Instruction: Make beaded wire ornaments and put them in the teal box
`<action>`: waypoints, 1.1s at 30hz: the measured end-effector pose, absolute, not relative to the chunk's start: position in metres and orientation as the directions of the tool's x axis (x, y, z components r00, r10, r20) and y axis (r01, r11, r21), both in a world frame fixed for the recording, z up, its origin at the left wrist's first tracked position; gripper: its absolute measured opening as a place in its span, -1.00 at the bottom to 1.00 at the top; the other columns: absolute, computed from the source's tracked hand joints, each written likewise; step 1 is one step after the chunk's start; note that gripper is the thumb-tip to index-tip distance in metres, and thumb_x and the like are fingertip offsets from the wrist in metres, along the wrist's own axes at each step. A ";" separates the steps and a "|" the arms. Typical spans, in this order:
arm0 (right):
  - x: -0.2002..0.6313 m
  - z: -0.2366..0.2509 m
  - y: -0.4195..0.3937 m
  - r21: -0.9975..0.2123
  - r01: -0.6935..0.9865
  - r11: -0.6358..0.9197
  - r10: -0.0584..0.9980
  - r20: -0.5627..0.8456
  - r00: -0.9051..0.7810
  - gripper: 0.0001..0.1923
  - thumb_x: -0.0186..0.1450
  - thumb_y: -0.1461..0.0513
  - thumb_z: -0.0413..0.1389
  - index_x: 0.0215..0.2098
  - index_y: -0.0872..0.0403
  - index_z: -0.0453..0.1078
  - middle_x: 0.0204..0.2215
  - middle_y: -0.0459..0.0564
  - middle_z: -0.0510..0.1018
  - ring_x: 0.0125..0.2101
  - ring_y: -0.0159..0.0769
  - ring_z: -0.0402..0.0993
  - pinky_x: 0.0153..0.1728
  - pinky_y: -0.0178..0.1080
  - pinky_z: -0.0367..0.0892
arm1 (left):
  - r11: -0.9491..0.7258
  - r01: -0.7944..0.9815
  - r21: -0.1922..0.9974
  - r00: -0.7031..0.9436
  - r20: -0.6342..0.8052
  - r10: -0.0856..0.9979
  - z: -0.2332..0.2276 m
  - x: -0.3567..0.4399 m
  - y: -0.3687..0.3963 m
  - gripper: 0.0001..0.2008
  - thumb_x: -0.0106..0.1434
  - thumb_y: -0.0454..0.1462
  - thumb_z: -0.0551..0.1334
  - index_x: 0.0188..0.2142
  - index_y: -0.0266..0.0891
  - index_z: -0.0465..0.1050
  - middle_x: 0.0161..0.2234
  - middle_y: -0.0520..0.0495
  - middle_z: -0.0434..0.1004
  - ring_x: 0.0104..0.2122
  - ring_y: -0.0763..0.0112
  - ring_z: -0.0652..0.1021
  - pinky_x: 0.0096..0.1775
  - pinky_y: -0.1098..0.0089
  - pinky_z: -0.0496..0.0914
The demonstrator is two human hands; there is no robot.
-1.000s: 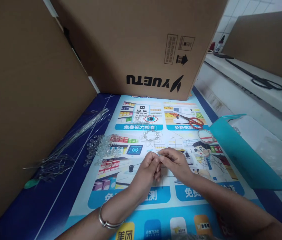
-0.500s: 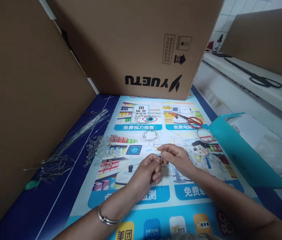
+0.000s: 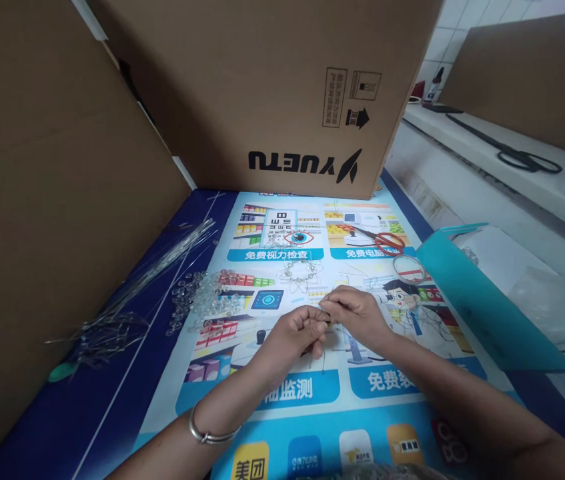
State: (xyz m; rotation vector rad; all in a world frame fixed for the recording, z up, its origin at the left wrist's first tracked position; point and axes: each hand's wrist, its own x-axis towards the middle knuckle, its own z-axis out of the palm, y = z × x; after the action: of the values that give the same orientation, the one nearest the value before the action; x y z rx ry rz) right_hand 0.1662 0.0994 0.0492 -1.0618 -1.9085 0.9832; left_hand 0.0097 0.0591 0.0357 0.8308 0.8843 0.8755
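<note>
Just in front of the beaded ring, my left hand (image 3: 299, 333) and my right hand (image 3: 357, 317) meet with fingertips pinched together. Between them is a thin wire, mostly hidden by the fingers; a strand of wire (image 3: 323, 362) hangs below my left hand. Farther back lies a ring of clear beads (image 3: 299, 272) with wire loops around it. Loose clear beads (image 3: 202, 301) are spread to the left of my hands. Beyond them a bundle of thin wires (image 3: 175, 255) lies slanted on the blue part of the table cover.
Red-handled scissors (image 3: 389, 243) and a clear round roll (image 3: 409, 269) lie at the back right. Beside them stands a teal box (image 3: 492, 310) with plastic bags inside. Cardboard panels (image 3: 287, 100) rise behind and left. Black scissors (image 3: 522, 159) rest on the ledge.
My left fingers have shifted, the thumb now lying lower and farther right, and my right fingertips have drawn closer together. Both hands stay at the same spot.
</note>
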 end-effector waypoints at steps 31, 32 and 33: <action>0.163 0.039 0.097 -0.945 -0.273 -0.181 0.886 -0.037 -0.461 -0.91 0.05 0.28 0.22 -0.50 0.13 0.39 -0.62 -0.14 0.44 -0.64 -0.47 0.33 -0.58 -0.37 0.21 | 0.583 -0.586 0.563 0.567 -0.229 0.791 0.016 0.017 0.051 -0.85 0.20 -0.26 0.18 -0.36 -0.35 0.38 -0.53 -0.05 0.52 -0.68 0.53 0.49 -0.63 0.59 0.29; 0.162 0.037 0.096 -0.939 -0.288 -0.190 0.895 -0.045 -0.444 -0.92 0.06 0.29 0.21 -0.49 0.12 0.39 -0.62 -0.14 0.43 -0.65 -0.49 0.32 -0.59 -0.38 0.19 | 0.578 -0.605 0.548 0.559 -0.225 0.798 0.016 0.019 0.049 -0.86 0.20 -0.26 0.18 -0.37 -0.34 0.37 -0.52 -0.05 0.52 -0.68 0.53 0.49 -0.64 0.59 0.29; 0.161 0.036 0.095 -0.934 -0.296 -0.201 0.898 -0.056 -0.435 -0.93 0.06 0.29 0.21 -0.49 0.12 0.39 -0.62 -0.15 0.43 -0.66 -0.50 0.31 -0.61 -0.39 0.18 | 0.575 -0.614 0.541 0.556 -0.220 0.802 0.016 0.020 0.048 -0.86 0.20 -0.26 0.18 -0.37 -0.34 0.37 -0.51 -0.05 0.53 -0.67 0.53 0.49 -0.64 0.59 0.29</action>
State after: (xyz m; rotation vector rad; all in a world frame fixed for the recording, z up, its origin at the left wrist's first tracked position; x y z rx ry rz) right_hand 0.1608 0.0953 0.0360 -0.8035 -1.1744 1.7653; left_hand 0.0205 0.0478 0.0158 0.4325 0.4779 0.8670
